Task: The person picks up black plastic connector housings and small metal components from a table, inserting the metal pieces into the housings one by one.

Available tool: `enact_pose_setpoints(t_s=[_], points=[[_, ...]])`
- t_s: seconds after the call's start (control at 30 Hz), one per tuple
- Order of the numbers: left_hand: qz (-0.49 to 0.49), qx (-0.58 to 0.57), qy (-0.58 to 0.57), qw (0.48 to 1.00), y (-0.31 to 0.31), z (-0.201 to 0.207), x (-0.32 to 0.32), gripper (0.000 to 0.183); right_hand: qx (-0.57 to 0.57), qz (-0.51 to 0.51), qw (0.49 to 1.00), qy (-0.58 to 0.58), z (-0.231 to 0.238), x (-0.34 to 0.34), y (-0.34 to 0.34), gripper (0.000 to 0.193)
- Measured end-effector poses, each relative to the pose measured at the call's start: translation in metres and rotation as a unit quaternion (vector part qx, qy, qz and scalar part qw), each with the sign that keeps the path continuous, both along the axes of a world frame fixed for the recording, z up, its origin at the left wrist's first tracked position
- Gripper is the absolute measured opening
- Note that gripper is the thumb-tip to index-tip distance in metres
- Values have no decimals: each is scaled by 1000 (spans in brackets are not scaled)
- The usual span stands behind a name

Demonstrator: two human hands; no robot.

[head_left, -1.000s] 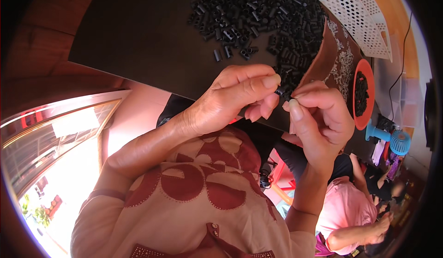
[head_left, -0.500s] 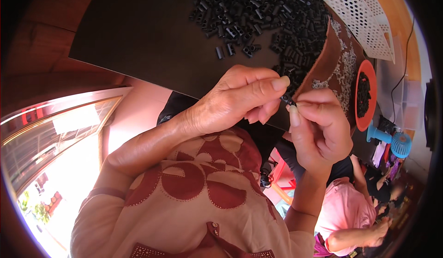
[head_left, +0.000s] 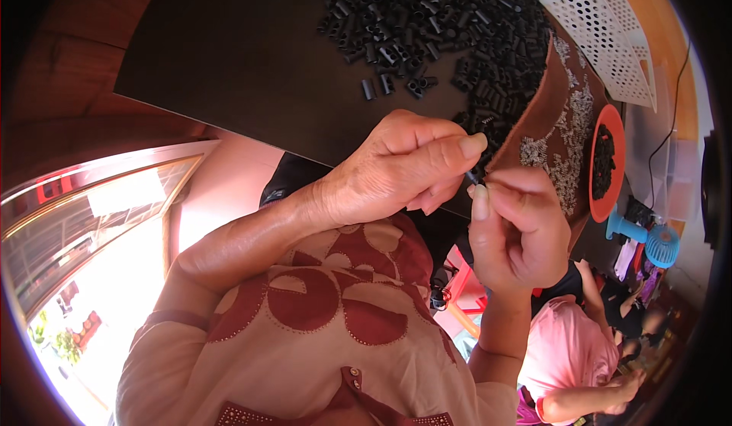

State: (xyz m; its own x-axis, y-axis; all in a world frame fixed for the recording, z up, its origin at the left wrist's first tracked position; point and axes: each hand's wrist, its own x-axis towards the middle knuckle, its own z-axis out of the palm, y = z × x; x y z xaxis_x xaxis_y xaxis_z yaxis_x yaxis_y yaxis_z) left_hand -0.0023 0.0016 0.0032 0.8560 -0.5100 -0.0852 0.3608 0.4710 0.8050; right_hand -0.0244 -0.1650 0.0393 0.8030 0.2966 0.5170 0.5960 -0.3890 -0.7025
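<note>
My left hand is closed in a pinch, thumb uppermost, at the table's near edge. Between its fingertips and those of my right hand shows a small black plastic part, mostly covered by the fingers. My right thumb and forefinger pinch its near end; whether they also hold a second tiny piece is hidden. Just beyond the hands spreads a heap of short black plastic tubes. To the right, many small silvery springs lie on a brown cloth.
A white perforated basket stands at the far right. Nearer are an orange bowl holding black pieces and a small blue fan. The dark table extends left. Another person in a pink shirt sits at lower right.
My right hand has shifted slightly left and down and tilted, its fingertips still at the black part. My left hand keeps its pinch nearly in place.
</note>
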Motion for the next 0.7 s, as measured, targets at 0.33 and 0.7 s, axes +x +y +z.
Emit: enact_pose_setpoints(t_s=[0.33,0.7], points=[[8,3,8,1000,1,0,-1,33,-47,6,997,-53,-2,-5,5,26],[7,24,-6,1000,4,0,-1,33,-31,16,999,-21,-7,-3,6,26]])
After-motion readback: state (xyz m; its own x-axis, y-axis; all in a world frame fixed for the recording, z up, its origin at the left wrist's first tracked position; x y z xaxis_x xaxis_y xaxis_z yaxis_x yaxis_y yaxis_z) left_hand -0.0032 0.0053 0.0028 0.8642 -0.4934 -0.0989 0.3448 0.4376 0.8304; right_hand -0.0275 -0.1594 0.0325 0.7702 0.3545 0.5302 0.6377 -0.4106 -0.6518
